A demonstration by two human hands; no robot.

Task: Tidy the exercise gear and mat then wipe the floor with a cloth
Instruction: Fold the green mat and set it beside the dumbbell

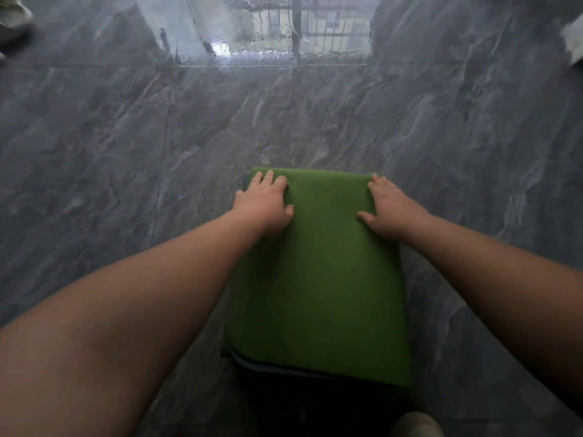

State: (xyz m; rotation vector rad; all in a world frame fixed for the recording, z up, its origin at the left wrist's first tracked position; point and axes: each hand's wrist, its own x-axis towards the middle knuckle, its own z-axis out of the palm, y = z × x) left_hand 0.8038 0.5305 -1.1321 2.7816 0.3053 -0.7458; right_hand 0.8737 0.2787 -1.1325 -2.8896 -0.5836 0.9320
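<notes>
Green mat [318, 272], folded flat on the floor [126, 137]; left hand [265, 203] and right hand [388, 212] press its far corners, fingers spread, gripping nothing; probably soft, light, floppy (layers may slide); best pinched at the folded edge.

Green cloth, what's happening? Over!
Left hand and right hand flat on folded green cloth. Cloth on grey floor. Nothing ahead blocking.

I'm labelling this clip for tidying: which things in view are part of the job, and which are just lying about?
Part of the job:
- green mat, folded on the floor
- left hand and right hand, both pressing flat on its far end
- grey floor

Lying about:
- pale object, far left corner
- white object, far right edge
</notes>
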